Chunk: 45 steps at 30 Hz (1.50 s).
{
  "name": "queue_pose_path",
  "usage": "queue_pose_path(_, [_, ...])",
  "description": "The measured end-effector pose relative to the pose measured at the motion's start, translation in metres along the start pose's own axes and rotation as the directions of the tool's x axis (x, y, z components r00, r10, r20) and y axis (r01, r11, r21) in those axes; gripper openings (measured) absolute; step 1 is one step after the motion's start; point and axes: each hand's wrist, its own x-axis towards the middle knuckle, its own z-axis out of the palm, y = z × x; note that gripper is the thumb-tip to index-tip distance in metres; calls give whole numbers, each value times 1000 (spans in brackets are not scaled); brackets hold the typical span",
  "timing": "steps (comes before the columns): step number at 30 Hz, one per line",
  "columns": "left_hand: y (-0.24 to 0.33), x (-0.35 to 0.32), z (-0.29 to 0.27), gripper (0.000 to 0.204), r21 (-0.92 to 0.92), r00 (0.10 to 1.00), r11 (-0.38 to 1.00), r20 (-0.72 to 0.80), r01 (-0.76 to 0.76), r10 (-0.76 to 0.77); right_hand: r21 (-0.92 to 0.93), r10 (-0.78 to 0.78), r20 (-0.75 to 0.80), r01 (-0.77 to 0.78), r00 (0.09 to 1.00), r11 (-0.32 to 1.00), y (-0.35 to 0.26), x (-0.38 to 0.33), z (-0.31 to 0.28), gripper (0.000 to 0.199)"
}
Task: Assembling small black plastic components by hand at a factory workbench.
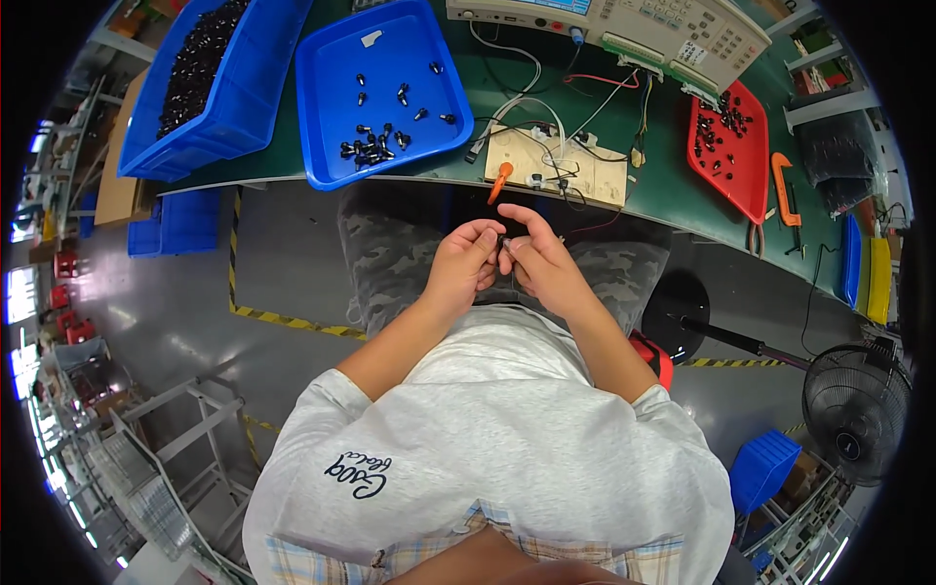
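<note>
My left hand [461, 265] and my right hand [539, 261] meet above my lap, fingertips pinched together on a small dark part [503, 241] that is mostly hidden between them. Both hands hang just below the green workbench edge [409, 175]. Ahead of them on the bench lies a pale wooden test jig [558, 161] with wires and an orange-handled tool [499, 180]. A blue tray [382, 88] holding several small black parts sits ahead to the left.
A deep blue bin [210, 83] full of black parts stands far left. A red tray [733, 146] with black parts and an orange tool [786, 190] lie at right. A beige test instrument [624, 27] sits at the back. A floor fan [855, 409] stands lower right.
</note>
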Motion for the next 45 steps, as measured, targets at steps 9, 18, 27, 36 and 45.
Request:
queue_pose_path(9, [-1, -2, 3, 18, 90, 999, 995, 5, -40, 40, -21, -20, 0, 20, 1000, 1000, 8, 2, -2, 40])
queue_pose_path(18, [0, -7, 13, 43, 86, 990, 996, -140, -9, 21, 355, 99, -272, 4, 957, 935, 7, 35, -14, 28])
queue_pose_path(27, [-11, 1, -3, 44, 36, 978, 999, -204, -31, 38, 448, 75, -359, 101, 930, 888, 17, 35, -11, 22])
queue_pose_path(36, [-12, 3, -7, 16, 20, 989, 999, -142, 42, -39, 437, 165, -263, -34, 951, 899, 4, 30, -15, 22])
queue_pose_path(45, [-12, 5, -1, 19, -66, 985, 994, -147, 85, -94, 445, 175, -279, -34, 944, 895, 2, 31, -14, 24])
